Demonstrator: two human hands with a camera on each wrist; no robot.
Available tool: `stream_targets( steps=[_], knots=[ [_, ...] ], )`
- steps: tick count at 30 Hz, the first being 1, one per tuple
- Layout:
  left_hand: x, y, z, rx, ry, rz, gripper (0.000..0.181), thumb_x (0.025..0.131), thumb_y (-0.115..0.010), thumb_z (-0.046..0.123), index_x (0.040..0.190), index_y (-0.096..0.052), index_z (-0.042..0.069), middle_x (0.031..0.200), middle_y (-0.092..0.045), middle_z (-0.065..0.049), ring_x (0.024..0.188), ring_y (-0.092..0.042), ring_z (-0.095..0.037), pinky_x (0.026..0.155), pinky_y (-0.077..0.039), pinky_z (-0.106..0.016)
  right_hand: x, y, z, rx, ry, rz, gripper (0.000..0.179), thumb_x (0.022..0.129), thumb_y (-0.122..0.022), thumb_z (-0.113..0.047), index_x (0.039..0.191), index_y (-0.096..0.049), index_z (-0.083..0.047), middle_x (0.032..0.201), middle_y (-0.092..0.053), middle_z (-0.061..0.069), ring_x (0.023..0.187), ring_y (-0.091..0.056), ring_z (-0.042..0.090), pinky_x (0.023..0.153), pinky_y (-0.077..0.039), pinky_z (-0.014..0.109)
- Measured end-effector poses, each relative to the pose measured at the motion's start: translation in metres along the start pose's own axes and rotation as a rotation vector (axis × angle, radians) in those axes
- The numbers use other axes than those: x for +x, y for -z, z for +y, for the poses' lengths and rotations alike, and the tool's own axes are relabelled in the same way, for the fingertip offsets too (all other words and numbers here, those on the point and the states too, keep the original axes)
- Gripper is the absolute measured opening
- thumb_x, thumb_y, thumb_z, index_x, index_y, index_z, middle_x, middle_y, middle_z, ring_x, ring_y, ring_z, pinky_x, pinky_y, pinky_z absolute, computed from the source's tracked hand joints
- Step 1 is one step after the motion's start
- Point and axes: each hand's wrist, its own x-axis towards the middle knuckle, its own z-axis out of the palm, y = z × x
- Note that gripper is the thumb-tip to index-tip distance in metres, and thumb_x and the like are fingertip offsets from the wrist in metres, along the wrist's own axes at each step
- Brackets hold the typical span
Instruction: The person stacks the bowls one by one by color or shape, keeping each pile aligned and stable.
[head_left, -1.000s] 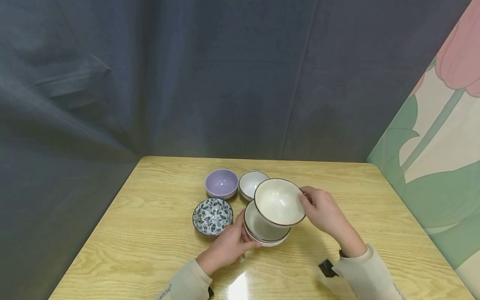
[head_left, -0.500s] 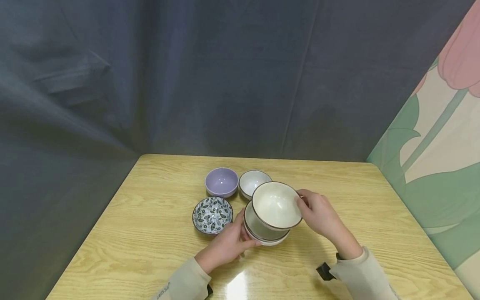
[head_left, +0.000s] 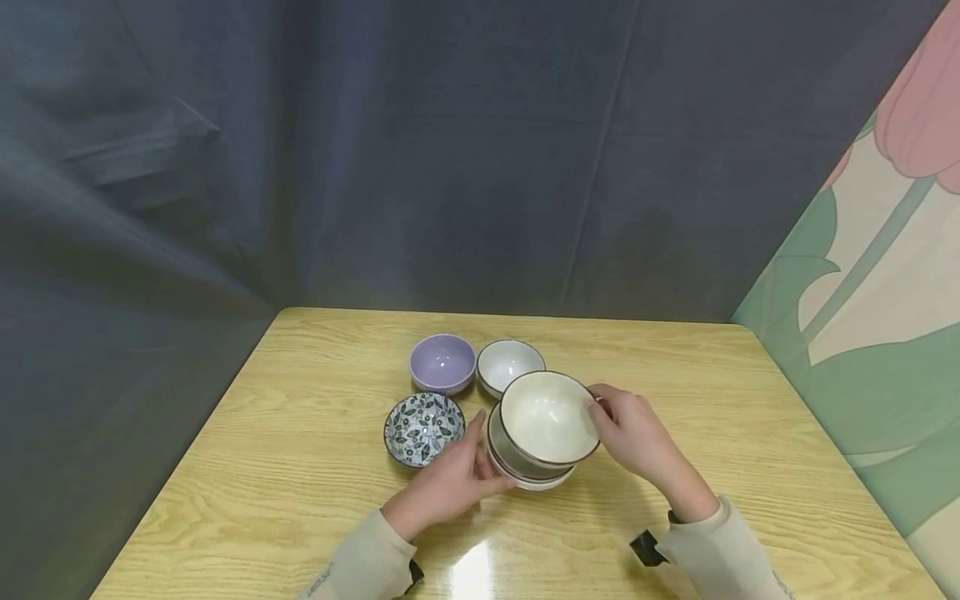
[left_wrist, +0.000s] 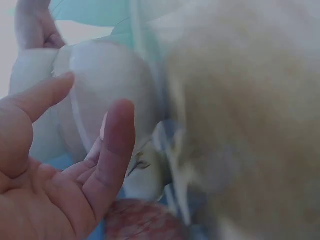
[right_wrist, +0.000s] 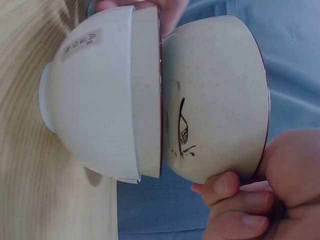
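Observation:
My right hand (head_left: 633, 433) pinches the rim of a cream bowl (head_left: 551, 417) with a dark brown edge, tilted over a stack. That stack has a cream bowl inside a white bowl (right_wrist: 100, 95); in the right wrist view the held bowl's base meets or sits just inside the stack's rim. A small black drawing marks the held bowl's side. Around the left of the stack is my left hand (head_left: 450, 483), its thumb in front and index finger extended. The left wrist view shows those fingers (left_wrist: 117, 135) spread beside the bowls, apparently not gripping; contact is unclear.
Behind and to the left stand a purple bowl (head_left: 442, 364), a small white bowl (head_left: 510, 364) with a dark rim, and a floral-patterned bowl (head_left: 424, 429). All are on the wooden table (head_left: 300, 483). A dark curtain (head_left: 450, 167) hangs behind it.
The held cream bowl has come down and slightly left, covering more of the stack. My left hand has shifted slightly left, its index finger now apart from the rim.

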Motion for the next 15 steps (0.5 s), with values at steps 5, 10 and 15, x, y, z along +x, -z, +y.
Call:
stream_targets(
  steps=[5, 10, 15],
  knots=[
    [0.000, 0.015, 0.008, 0.019, -0.051, 0.068, 0.081, 0.092, -0.067, 0.014, 0.155, -0.021, -0.005, 0.086, -0.063, 0.005, 0.066, -0.055, -0.004, 0.066, -0.051, -0.024, -0.001, -0.002, 0.002, 0.000, -0.008, -0.013, 0.026, 0.101, -0.052, -0.007, 0.119, -0.065, 0.008, 0.094, -0.072, 0.017, 0.074, -0.062, 0.015, 0.059, -0.051, 0.028],
    [0.004, 0.018, 0.014, -0.016, -0.064, 0.151, 0.046, 0.105, -0.044, 0.011, 0.148, -0.041, -0.002, 0.086, -0.065, -0.004, 0.062, -0.056, -0.005, 0.060, -0.051, -0.025, -0.002, -0.003, 0.004, 0.005, -0.004, -0.024, 0.028, 0.102, -0.051, -0.008, 0.121, -0.063, 0.009, 0.097, -0.072, 0.019, 0.074, -0.063, 0.016, 0.058, -0.052, 0.028],
    [0.008, 0.014, 0.017, -0.069, -0.066, 0.164, 0.039, 0.109, -0.038, 0.025, 0.129, -0.062, 0.002, 0.081, -0.065, -0.006, 0.057, -0.055, -0.008, 0.054, -0.049, -0.026, -0.002, -0.005, 0.006, 0.020, -0.010, -0.024, 0.030, 0.102, -0.050, -0.008, 0.124, -0.062, 0.010, 0.096, -0.072, 0.018, 0.071, -0.060, 0.015, 0.056, -0.050, 0.027]
  ],
)
